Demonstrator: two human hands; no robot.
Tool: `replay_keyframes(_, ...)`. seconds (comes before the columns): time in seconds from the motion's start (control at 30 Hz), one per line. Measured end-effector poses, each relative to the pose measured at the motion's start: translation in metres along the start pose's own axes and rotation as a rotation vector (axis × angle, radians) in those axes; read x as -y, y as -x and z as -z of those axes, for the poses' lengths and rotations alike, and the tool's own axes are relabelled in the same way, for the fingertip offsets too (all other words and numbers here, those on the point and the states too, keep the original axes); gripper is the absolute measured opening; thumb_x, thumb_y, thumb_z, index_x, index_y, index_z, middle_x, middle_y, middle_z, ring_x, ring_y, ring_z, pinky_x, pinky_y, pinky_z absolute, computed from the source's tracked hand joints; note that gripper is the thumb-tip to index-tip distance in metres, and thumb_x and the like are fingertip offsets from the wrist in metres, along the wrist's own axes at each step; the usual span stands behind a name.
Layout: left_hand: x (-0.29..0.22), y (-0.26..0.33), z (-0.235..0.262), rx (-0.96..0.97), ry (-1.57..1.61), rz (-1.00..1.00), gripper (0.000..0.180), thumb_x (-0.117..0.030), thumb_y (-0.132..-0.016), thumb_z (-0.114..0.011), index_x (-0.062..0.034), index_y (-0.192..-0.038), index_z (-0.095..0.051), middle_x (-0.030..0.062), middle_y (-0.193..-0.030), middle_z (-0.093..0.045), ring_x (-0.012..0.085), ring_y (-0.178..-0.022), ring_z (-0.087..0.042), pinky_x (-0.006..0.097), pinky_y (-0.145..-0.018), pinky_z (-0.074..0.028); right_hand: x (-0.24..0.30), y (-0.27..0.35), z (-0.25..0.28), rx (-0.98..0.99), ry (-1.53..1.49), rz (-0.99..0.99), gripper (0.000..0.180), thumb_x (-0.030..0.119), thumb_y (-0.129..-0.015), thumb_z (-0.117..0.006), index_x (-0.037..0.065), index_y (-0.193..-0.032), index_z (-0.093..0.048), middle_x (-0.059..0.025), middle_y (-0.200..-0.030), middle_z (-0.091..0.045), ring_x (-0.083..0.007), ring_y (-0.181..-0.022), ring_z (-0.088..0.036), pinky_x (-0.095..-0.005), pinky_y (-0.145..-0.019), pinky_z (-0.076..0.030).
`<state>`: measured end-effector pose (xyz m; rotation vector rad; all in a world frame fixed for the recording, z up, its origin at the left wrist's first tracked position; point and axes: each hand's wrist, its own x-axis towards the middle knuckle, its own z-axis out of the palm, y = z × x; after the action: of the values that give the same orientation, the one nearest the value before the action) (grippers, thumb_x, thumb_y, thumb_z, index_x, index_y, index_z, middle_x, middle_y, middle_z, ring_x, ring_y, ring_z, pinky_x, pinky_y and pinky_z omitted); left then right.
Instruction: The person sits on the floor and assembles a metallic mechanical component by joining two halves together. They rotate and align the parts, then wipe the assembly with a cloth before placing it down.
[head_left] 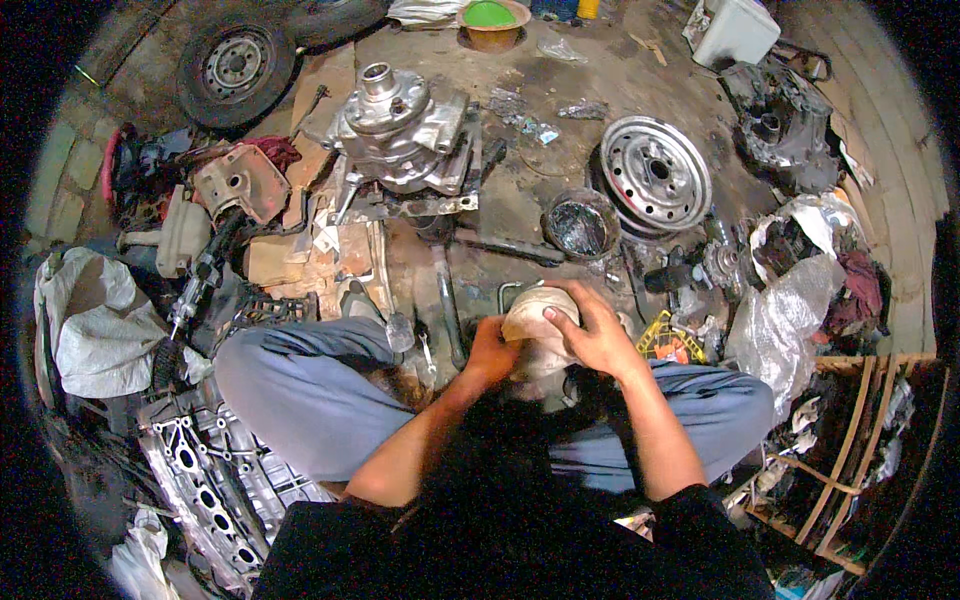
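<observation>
Between my crossed legs, both hands hold a pale beige rounded piece (533, 318); its exact kind I cannot make out. My right hand (600, 330) grips its right side, with the thumb pressed on top and the fingers curled around the far edge. On the opposite side, my left hand (490, 352) is closed against the lower left edge, its fingers partly hidden behind the piece. Just beyond it, a bent metal rod (503, 292) sticks up. Another pale surface shows underneath, mostly covered by my hands.
A metal gearbox housing (395, 135) stands ahead to the left. Ahead to the right are a round pan of dark liquid (580, 225) and a steel wheel rim (655, 172). A long bar (447, 300) and a wrench (427, 355) lie by my left knee; an engine cylinder head (205, 490) is lower left.
</observation>
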<state>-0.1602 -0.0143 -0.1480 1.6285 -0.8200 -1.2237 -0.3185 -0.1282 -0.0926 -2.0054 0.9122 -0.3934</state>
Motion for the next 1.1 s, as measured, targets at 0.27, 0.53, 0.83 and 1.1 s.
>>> replay_keyframes(0.27, -0.017, -0.011, 0.011, -0.101, 0.271, -0.217, 0.027, -0.02, -0.097, -0.062, -0.0058, -0.116, -0.049, 0.0068, -0.106, -0.058, 0.0158, -0.101, -0.052, 0.032, -0.091, -0.043, 0.015, -0.02, 0.011, -0.056, -0.204, -0.237, 0.044, 0.038, -0.084, -0.075, -0.003, -0.096, -0.066, -0.0215, -0.099, -0.07, -0.0266, -0.094, -0.068, -0.0411, -0.083, -0.051)
replay_keyframes(0.53, -0.015, -0.007, 0.026, -0.056, 0.212, -0.193, 0.026, -0.005, -0.091, -0.065, -0.0088, -0.106, -0.045, 0.0019, -0.096, -0.049, 0.0133, -0.093, -0.046, 0.028, -0.083, -0.041, 0.006, -0.031, -0.013, -0.159, 0.111, 0.106, 0.051, 0.033, -0.081, -0.075, 0.008, -0.124, -0.062, -0.0221, -0.122, -0.058, -0.0413, -0.118, -0.053, -0.0456, -0.102, -0.043)
replay_keyframes(0.83, 0.002, -0.02, 0.044, -0.077, 0.069, -0.289, 0.031, 0.008, -0.079, -0.069, -0.0091, -0.097, -0.049, -0.0025, -0.085, -0.049, 0.011, -0.086, -0.048, 0.025, -0.081, -0.042, -0.009, -0.034, -0.039, 0.194, 0.075, 0.032, 0.054, 0.03, -0.078, -0.077, 0.004, -0.122, -0.063, -0.0236, -0.118, -0.064, -0.0414, -0.112, -0.059, -0.0454, -0.1, -0.045)
replay_keyframes(1.1, 0.006, -0.019, 0.027, -0.064, 0.166, -0.3, 0.026, 0.003, -0.087, -0.067, -0.0073, -0.105, -0.052, 0.0025, -0.104, -0.054, 0.0129, -0.096, -0.051, 0.028, -0.086, -0.045, 0.004, -0.039, -0.022, 0.112, 0.035, -0.011, 0.045, 0.027, -0.076, -0.08, 0.005, -0.115, -0.069, -0.0195, -0.11, -0.069, -0.0364, -0.104, -0.066, -0.0416, -0.091, -0.05)
